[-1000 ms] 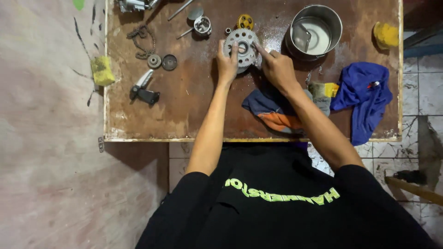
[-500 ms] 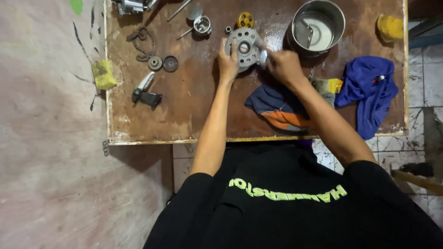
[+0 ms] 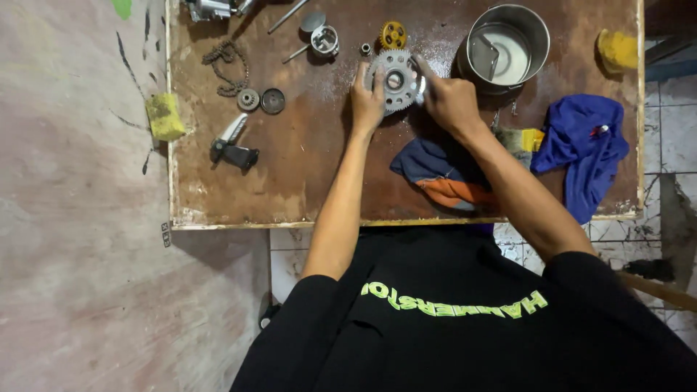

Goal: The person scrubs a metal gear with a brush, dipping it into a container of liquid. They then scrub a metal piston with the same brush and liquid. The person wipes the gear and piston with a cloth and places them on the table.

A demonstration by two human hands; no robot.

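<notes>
Dim, warm indoor light w/ soft shadows under the arms; the table (image 3: pixel 290 174) shows a pale sheen near its top, and the pot (image 3: pixel 508 43) rim glints. Centre is fairly sharp, small parts lack detail. Black shirt (image 3: pixel 450 327) reads as a near-flat dark mass.

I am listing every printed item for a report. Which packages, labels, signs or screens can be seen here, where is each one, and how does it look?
Packages, signs, screens: none in view.
Shirt lettering: one curved row of yellow-green letters on the black shirt, bottom centre.
Small tag: pale, upright, with dark marks, on the floor by the wooden table, at its near left corner; too small to tell more.
</notes>
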